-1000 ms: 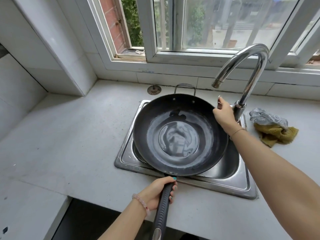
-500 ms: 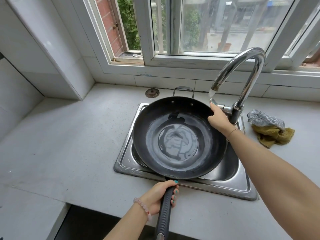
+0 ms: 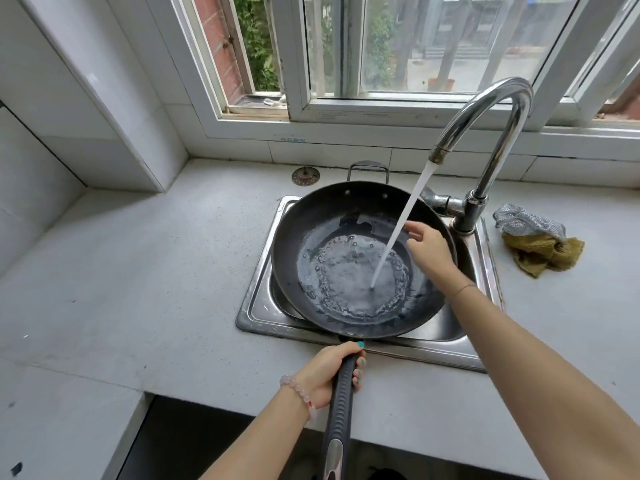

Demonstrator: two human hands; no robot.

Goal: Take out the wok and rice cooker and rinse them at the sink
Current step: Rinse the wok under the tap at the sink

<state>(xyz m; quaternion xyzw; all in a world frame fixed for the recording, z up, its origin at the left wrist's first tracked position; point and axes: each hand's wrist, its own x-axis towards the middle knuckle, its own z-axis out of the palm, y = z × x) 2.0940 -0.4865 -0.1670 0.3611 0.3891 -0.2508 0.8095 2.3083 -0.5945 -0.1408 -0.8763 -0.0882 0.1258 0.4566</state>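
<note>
A black wok [image 3: 311, 237] sits over the steel sink [image 3: 263, 306], its long dark handle pointing toward me. My left hand [image 3: 329, 372] grips that handle near the pan. Water runs from the chrome faucet [image 3: 485, 112] in a slanted stream [image 3: 398, 230] and pools, bubbling, in the wok's bottom. My right hand [image 3: 429, 251] hovers inside the wok beside the stream, fingers relaxed and holding nothing. No rice cooker is in view.
A grey mesh scrubber [image 3: 530, 223] lies on a mustard cloth [image 3: 540, 254] right of the sink. A round drain cover [image 3: 305, 176] lies on the pale counter [image 3: 138, 271] behind the sink. A window spans the back wall; a dark gap opens below the counter's front edge.
My right hand left the faucet lever and moved into the wok. Water now streams from the spout and the pool in the wok has grown. The left hand keeps its grip.
</note>
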